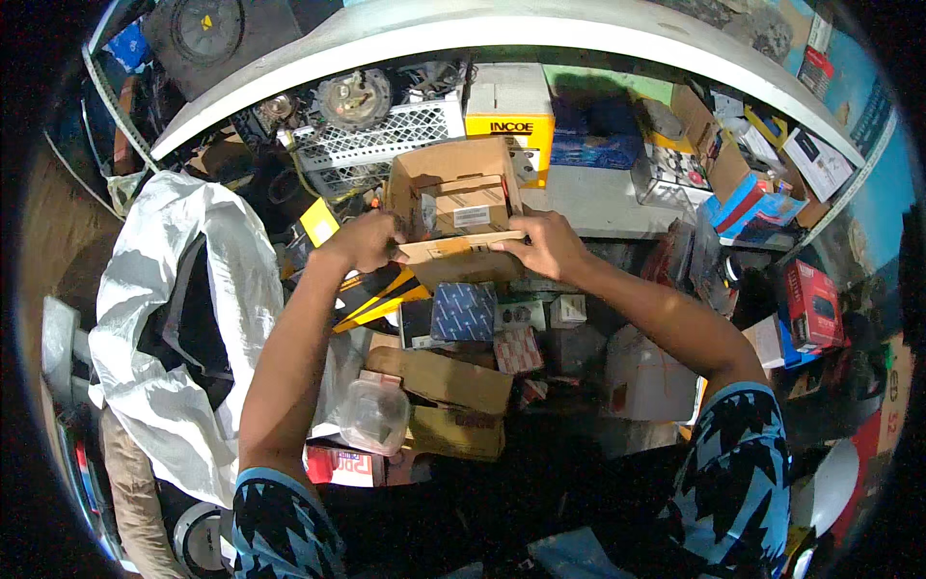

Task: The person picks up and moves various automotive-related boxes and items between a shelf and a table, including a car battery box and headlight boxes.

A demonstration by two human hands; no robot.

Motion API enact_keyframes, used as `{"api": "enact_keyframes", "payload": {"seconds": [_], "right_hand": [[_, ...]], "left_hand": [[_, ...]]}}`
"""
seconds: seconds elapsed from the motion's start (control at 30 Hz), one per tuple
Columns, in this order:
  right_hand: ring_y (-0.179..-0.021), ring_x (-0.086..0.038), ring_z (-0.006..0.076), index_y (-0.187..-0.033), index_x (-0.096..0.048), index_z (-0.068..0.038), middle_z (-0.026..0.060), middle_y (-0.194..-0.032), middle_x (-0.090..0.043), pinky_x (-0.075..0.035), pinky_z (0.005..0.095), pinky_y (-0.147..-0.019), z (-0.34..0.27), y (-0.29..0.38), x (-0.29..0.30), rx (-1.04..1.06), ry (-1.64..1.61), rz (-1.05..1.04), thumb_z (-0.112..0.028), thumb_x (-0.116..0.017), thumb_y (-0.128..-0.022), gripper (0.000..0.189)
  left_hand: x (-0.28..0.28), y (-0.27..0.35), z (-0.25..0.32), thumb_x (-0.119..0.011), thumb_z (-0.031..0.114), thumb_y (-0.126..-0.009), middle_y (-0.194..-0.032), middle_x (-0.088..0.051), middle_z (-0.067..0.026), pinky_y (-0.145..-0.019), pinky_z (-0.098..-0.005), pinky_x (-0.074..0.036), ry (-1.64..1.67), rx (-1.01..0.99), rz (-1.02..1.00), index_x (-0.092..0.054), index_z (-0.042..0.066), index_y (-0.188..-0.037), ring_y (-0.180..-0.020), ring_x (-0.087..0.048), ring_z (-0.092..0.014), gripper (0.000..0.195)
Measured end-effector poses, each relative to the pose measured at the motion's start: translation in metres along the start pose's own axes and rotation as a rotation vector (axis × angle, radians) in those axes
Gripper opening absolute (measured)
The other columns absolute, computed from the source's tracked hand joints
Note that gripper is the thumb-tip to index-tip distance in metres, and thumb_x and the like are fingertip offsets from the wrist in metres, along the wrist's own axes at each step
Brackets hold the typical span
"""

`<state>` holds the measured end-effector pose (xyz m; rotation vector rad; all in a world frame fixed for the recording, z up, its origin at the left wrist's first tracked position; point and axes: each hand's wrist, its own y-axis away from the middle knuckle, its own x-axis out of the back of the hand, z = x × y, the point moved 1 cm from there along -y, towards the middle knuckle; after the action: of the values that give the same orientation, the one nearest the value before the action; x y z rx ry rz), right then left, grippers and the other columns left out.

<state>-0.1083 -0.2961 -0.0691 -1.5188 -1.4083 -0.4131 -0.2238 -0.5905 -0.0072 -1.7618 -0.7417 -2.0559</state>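
An uncovered brown cardboard box (463, 269) is tilted towards me at the front of a shelf. My left hand (367, 240) is at its front left corner, with its fingers curled by the edge. The thumb and fingers of my right hand (544, 244) pinch the front right rim. Inside the box lie a smaller cardboard carton (470, 195) with a barcode label and a small clear plastic bag (428, 211). Below the box are a blue patterned carton (463, 311), a red and white carton (518, 350) and a small white box (568, 311).
A yellow INCOE box (510, 123) and a white mesh metal panel (383, 141) stand behind. The curved white shelf edge (506, 36) runs above. Left is a bundled silvery sheet (123, 318); nearer are a clear plastic tub (375, 416) and brown cartons (456, 430).
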Motion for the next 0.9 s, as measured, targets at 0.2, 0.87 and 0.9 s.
{"api": "enact_keyframes", "payload": {"seconds": [0.2, 0.87, 0.9], "right_hand": [[-0.08, -0.068, 0.0436, -0.088, -0.068, -0.003, 0.024, -0.083, -0.069, -0.055, 0.049, -0.073, 0.0, 0.002, 0.004, -0.114, 0.029, -0.11, -0.046, -0.07, -0.088, 0.043], [-0.113, -0.059, 0.0471, -0.149, -0.033, -0.016, 0.0261, -0.125, -0.062, -0.048, 0.052, -0.091, 0.017, 0.034, 0.023, -0.063, -0.055, -0.308, -0.057, -0.058, -0.094, 0.073], [-0.113, -0.059, 0.047, -0.149, -0.033, -0.015, 0.0261, -0.125, -0.062, -0.048, 0.0517, -0.091, 0.017, 0.035, 0.025, -0.056, -0.059, -0.303, -0.056, -0.057, -0.094, 0.073]], "left_hand": [[0.004, 0.001, 0.001, -0.077, 0.025, -0.081, -0.094, -0.071, -0.0188, -0.082, -0.0465, -0.052, 0.047, -0.132, 0.047, -0.075, 0.005, -0.095, -0.093, -0.067, -0.039, 0.025], [0.021, -0.036, 0.051, -0.062, 0.071, -0.083, -0.114, -0.07, -0.0208, -0.099, -0.0448, -0.05, 0.082, 0.172, -0.315, -0.063, -0.002, -0.124, -0.111, -0.065, -0.039, 0.083], [0.02, -0.038, 0.051, -0.062, 0.071, -0.083, -0.117, -0.068, -0.0242, -0.099, -0.045, -0.049, 0.056, 0.195, -0.298, -0.06, -0.002, -0.128, -0.112, -0.063, -0.04, 0.086]]}}
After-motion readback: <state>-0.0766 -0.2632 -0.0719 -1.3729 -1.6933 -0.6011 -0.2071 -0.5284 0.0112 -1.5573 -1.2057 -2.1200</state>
